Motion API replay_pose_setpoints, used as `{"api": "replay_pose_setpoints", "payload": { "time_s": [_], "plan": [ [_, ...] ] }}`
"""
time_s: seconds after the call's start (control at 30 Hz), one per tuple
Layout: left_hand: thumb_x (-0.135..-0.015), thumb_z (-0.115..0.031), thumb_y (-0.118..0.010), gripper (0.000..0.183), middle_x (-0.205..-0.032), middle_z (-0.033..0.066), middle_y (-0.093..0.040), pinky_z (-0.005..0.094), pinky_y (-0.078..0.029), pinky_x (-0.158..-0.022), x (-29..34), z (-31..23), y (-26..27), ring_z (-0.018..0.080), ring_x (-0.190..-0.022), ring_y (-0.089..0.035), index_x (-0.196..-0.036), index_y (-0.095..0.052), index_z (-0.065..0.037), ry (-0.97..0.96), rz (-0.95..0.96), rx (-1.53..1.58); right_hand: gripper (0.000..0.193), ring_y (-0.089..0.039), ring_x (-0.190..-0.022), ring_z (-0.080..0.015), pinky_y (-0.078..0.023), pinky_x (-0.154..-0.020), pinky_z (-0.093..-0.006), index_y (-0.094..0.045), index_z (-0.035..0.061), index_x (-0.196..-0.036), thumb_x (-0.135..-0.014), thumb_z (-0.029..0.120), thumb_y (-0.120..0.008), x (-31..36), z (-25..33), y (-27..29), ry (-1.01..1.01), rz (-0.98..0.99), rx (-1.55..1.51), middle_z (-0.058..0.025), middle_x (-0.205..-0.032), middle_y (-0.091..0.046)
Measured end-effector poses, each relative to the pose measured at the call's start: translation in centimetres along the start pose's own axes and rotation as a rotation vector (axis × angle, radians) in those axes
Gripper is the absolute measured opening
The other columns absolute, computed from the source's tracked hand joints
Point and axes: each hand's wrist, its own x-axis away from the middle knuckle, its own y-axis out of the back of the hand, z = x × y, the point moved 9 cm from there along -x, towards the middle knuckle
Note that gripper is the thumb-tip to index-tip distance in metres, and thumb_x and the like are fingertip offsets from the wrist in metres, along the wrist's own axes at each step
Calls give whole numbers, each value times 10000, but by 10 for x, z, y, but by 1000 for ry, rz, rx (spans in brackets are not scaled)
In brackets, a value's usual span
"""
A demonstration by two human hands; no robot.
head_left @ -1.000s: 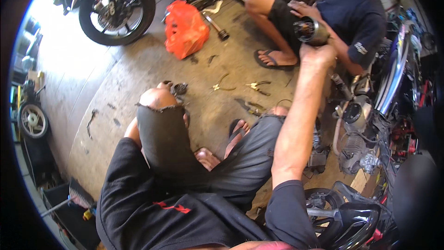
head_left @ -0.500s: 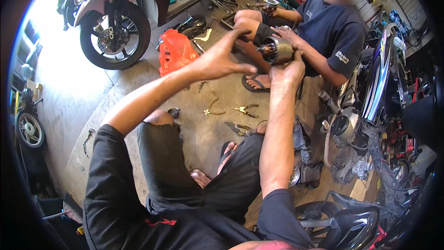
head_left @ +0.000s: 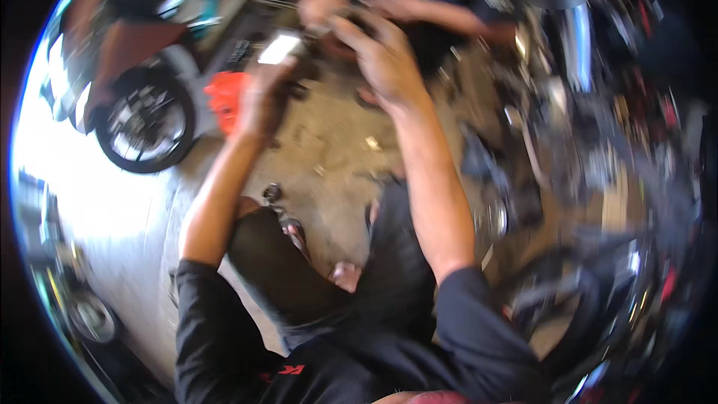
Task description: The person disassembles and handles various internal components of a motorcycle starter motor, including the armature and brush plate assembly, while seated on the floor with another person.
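Observation:
My left hand (head_left: pixel 263 101) is raised ahead of me, closed around a cylindrical metal motor part (head_left: pixel 280 49) whose side glares bright white. Blur hides the part's details and the exact finger placement. To its right, my right hand (head_left: pixel 385 63) is lifted with its fingers apart and bent leftward, with nothing visible in it. A gap separates this hand from the metal part. Close beyond the right hand are another person's bare knee (head_left: pixel 321 9) and forearm (head_left: pixel 441 11).
A red-orange plastic bag (head_left: pixel 224 101) lies beyond my left forearm, near a motorcycle's front wheel (head_left: pixel 146 121). A small round dark part (head_left: pixel 272 193) sits on the floor (head_left: pixel 321 123) by my left knee. Blurred motorcycle parts (head_left: pixel 553 105) crowd the right side.
The metal motor part has passed from my right hand to my left. My right hand has let go and opened. The view has swung, smearing the picture.

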Motion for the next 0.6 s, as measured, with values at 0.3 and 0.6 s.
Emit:
{"api": "replay_pose_setpoints", "payload": {
  "time_s": [0.3,0.6],
  "plan": [
    [-1000,-309,-499,557,-1389,252,-484,483,-352,-1130,13,23,50,367,-1273,-495,-1400,-407,67,28,-52,305,605,-617,-866,-168,-499,-782,-299,-460,-22,-1409,-883,188,-674,347,-226,239,-714,-767,240,-120,-1004,-685],
    [-998,-274,-521,521,-1315,232,-557,470,-372,-1116,16,32,65,336,-1239,-531,-1372,-433,79,121,-2,299,480,-628,-1066,-362,-489,-954,-402,-596,141,-1291,-817,210,-626,500,-361,264,-985,-89,1102,-209,-1147,-661]
  ]
}}
